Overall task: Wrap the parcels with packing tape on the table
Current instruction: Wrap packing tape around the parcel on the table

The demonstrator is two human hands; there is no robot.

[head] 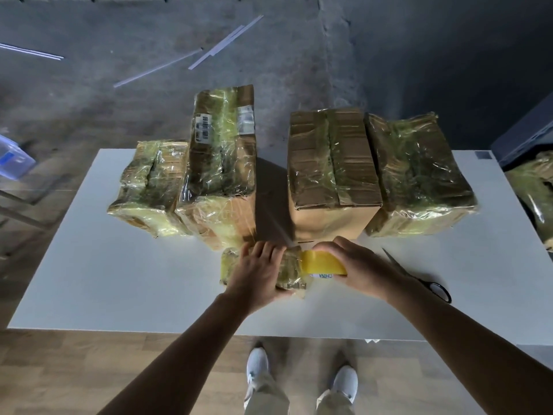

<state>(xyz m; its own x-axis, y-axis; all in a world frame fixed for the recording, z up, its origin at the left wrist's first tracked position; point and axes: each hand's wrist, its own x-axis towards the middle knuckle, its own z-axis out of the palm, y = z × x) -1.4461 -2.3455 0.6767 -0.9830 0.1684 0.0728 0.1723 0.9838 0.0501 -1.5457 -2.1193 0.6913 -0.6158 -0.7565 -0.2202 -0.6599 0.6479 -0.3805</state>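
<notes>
My left hand [257,274] curls over the small parcel [291,271] mid-counter [119,280]. My right hand [356,262] grips the yellow tape roll [324,263], touching the parcel at its 3 o'clock. Larger parcels [332,163] stand at 12 o'clock.

left hand [258,275] and right hand [357,265], fingers curled

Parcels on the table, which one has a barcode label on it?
The tall parcel, second from the left in the back row. A white barcode label shows on its top; the others show none.
</notes>
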